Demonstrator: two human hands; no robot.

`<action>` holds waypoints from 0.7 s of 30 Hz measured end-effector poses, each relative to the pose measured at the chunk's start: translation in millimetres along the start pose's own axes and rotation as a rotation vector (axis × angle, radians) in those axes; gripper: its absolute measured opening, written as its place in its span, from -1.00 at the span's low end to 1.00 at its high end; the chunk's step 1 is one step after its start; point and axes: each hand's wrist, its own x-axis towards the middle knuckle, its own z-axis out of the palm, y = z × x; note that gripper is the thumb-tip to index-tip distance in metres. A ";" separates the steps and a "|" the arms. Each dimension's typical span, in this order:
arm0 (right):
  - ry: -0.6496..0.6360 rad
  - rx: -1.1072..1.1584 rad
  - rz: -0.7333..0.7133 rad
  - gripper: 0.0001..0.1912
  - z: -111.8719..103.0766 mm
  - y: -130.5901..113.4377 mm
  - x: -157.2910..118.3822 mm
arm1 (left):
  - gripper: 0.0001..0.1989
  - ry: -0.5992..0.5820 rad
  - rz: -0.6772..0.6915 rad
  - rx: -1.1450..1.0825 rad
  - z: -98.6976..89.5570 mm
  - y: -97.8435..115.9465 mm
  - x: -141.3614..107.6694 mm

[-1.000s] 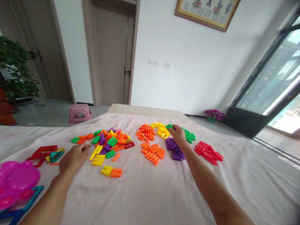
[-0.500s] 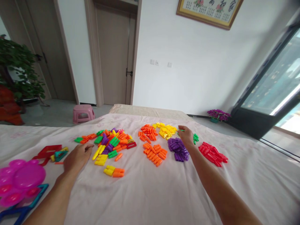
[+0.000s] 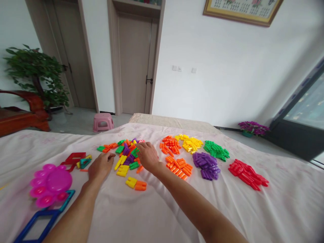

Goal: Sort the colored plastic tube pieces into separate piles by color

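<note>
My right hand (image 3: pixel 148 156) reaches over the right side of a mixed pile of bullet-shaped plastic building pegs (image 3: pixel 124 158), its fingers stretched out and covering part of the pile. No peg shows in that hand. My left hand (image 3: pixel 101 165) rests on the cloth at the pile's left edge, fingers curled in, with nothing visible in them. Right of the pile lie sorted heaps: orange pegs (image 3: pixel 179 166), yellow pegs (image 3: pixel 191 144), purple pegs (image 3: pixel 207 165), green pegs (image 3: pixel 216 150) and red pegs (image 3: pixel 248 173). A joined yellow and orange piece (image 3: pixel 136 184) lies nearer me.
A pink flower-shaped toy (image 3: pixel 59 182) and a blue frame piece (image 3: pixel 37 224) lie left of my left arm. Red frame pieces (image 3: pixel 76 157) sit behind them. A pale cloth (image 3: pixel 157 216) covers the surface. Beyond it stands a pink stool (image 3: pixel 103 122).
My right hand has moved left from the green heap to the mixed pile, uncovering the green pegs. My left hand stays beside the pile. The view has turned slightly left.
</note>
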 end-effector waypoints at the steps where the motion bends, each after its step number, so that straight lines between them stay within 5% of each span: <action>1: -0.022 -0.036 -0.014 -0.58 1.4 -1.8 6.1 | -0.62 0.001 0.000 -0.002 -0.3 0.4 -0.2; 7: -0.082 -0.083 -0.023 -0.77 4.9 3.2 12.7 | -0.61 0.005 0.006 -0.019 -2.6 3.3 -2.4; 13: 0.188 0.343 0.163 -0.84 -10.1 31.8 -11.1 | -0.62 -0.007 -0.004 -0.009 -2.0 2.5 -1.8; 16: 0.290 0.520 0.316 -0.78 -33.8 77.0 -30.9 | -0.61 -0.016 0.020 -0.008 -2.0 1.2 -0.8; 21: 0.509 0.480 0.580 -0.58 -91.9 190.1 -80.5 | -0.57 -0.063 0.020 -0.025 -2.8 -1.2 1.8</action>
